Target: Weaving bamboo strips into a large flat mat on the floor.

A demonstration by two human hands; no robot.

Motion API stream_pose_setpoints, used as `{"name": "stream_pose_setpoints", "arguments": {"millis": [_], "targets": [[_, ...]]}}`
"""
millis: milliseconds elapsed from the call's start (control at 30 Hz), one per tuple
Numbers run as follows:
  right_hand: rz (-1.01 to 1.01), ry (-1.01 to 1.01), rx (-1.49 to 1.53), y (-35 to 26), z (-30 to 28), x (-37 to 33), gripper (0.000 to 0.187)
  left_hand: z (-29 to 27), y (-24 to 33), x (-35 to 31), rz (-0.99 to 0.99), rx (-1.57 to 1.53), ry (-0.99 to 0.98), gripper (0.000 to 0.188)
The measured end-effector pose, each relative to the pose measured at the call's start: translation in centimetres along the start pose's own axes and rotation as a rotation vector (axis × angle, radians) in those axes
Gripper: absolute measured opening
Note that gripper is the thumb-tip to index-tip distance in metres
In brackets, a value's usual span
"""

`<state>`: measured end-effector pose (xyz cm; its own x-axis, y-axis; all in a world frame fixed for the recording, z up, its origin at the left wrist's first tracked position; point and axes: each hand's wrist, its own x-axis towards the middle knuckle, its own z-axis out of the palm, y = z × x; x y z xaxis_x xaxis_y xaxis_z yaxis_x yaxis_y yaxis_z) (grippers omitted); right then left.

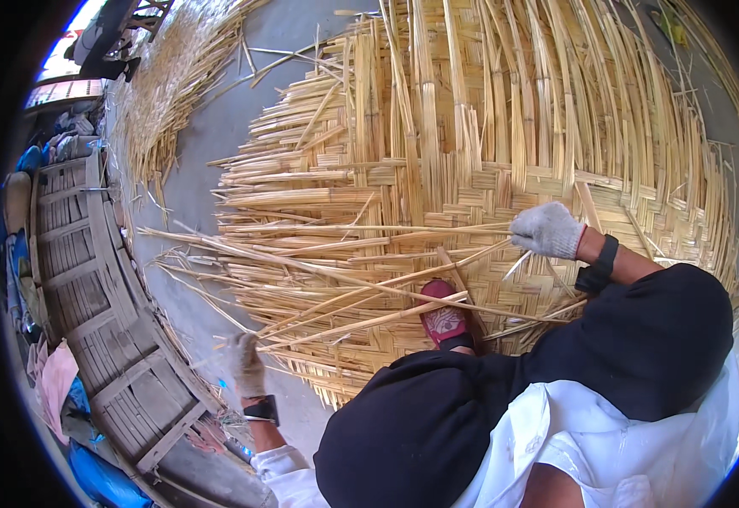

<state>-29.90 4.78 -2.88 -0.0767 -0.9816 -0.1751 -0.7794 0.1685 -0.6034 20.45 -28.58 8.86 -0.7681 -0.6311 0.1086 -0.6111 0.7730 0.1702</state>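
Note:
A large, partly woven mat (pixel 488 190) of flattened straw-yellow reed strips spreads under and in front of me. My right hand (pixel 547 230), in a pale knitted glove, is closed over the mat on the ends of thin reed strips (pixel 463 230) that reach to the left. At the mat's near left edge my left hand (pixel 247 366), gloved too and slightly blurred, is closed around the ends of several long reed strips (pixel 361 284). These strips cross one another above the weave. Its fingers show only in part.
My foot in a dark red shoe (pixel 444 311) rests on the mat. A wooden slatted bedframe (pixel 90 279) stands at the left, with cloths (pixel 58 381) and bags beyond it. Another pile of reeds (pixel 175 93) lies at the far left on the grey floor (pixel 217 127).

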Motion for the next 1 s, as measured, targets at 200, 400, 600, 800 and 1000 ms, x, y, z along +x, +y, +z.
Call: {"name": "stream_pose_setpoints", "arguments": {"millis": [200, 400, 600, 800, 1000], "targets": [[0.023, -0.042, -0.048, -0.4, -0.6, -0.2, 0.02, -6.4, -6.4, 0.9, -0.621, -0.139, 0.205, 0.01], [-0.071, 0.188, -0.002, -3.3, -4.1, 0.8, 0.029, -6.9, 7.6, 9.9, -0.24, -0.287, 0.258, 0.007], [-0.169, 0.269, 0.524, -7.6, -4.7, 4.1, 0.043, 5.6, 27.3, 17.4, -0.244, -1.528, -0.14, 0.013], [0.04, 0.321, 0.103, -4.7, -3.5, 2.4, 0.014, 13.0, 32.8, 17.1, -0.584, -1.919, -0.211, 0.015], [0.08, 0.508, 0.324, -4.0, -2.7, 3.7, 0.013, 15.9, 32.6, 16.4, -0.764, -1.953, -0.145, 0.018]]}}
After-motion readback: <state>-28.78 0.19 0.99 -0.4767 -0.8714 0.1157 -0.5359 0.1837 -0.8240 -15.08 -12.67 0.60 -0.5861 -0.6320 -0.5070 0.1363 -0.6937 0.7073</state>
